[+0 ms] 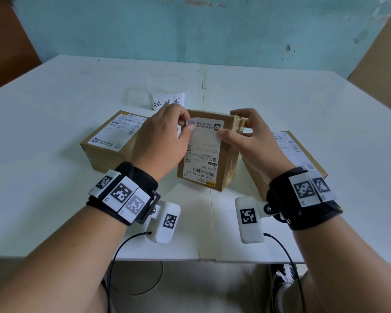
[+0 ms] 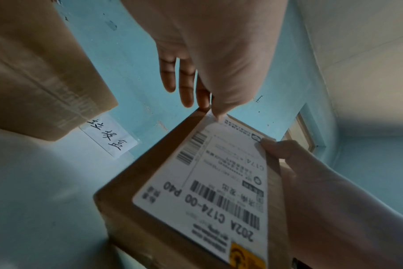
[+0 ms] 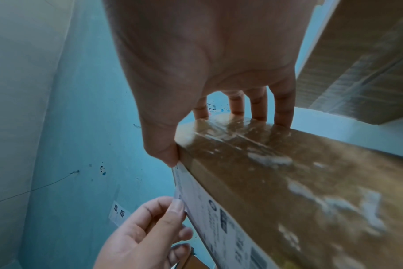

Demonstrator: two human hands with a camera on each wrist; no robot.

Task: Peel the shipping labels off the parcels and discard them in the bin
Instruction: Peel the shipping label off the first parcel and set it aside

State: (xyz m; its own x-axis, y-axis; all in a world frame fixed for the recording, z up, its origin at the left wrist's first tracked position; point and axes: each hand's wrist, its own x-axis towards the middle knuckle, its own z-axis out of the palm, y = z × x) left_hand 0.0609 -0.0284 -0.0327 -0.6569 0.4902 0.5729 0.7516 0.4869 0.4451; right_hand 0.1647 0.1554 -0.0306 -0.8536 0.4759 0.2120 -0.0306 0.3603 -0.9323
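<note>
A labelled box (image 1: 113,141) lay at the left of the worktop (image 1: 54,109). The left hand (image 1: 165,138) pinched a lifted corner of the label (image 1: 203,152) on the middle box (image 1: 228,159), tilted up; the right hand (image 1: 251,141) gripped that box's far edge.

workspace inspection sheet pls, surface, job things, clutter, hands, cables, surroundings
surface: white table with a seam down the middle.
job's things: middle parcel tilted up, its shipping label lifted at one far corner; left parcel and right parcel lie flat, labels on; clear bin with a handwritten tag behind.
clutter: nothing seen.
grippers: left hand pinches the lifted label corner; right hand grips the middle parcel's top edge.
cables: black cable from the left wrist camera, another from the right.
surroundings: blue wall, brown boards either side.
</note>
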